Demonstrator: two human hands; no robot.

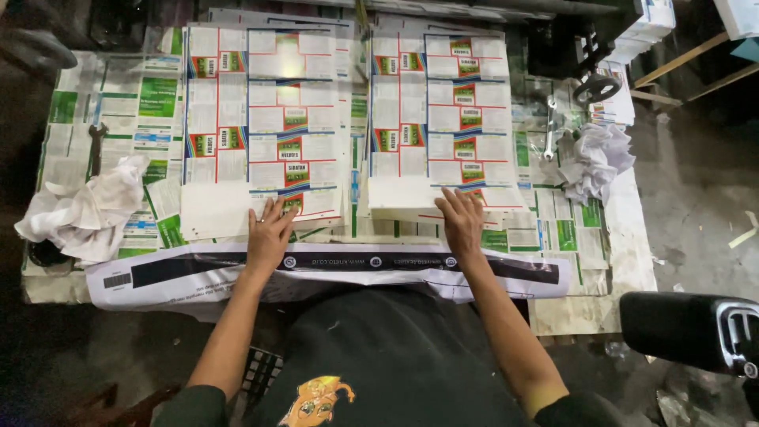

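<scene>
Left hand (269,235) flat, fingers spread, on the left stack of printed sheets (265,119); right hand (461,221) likewise on the right stack (443,111), near the desk's (624,253) front edge.

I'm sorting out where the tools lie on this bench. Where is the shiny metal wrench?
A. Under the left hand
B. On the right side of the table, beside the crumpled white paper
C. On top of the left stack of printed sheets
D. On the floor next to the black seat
B: the metal wrench lies on the right side of the table, just left of the crumpled white paper, apart from both hands.
</scene>
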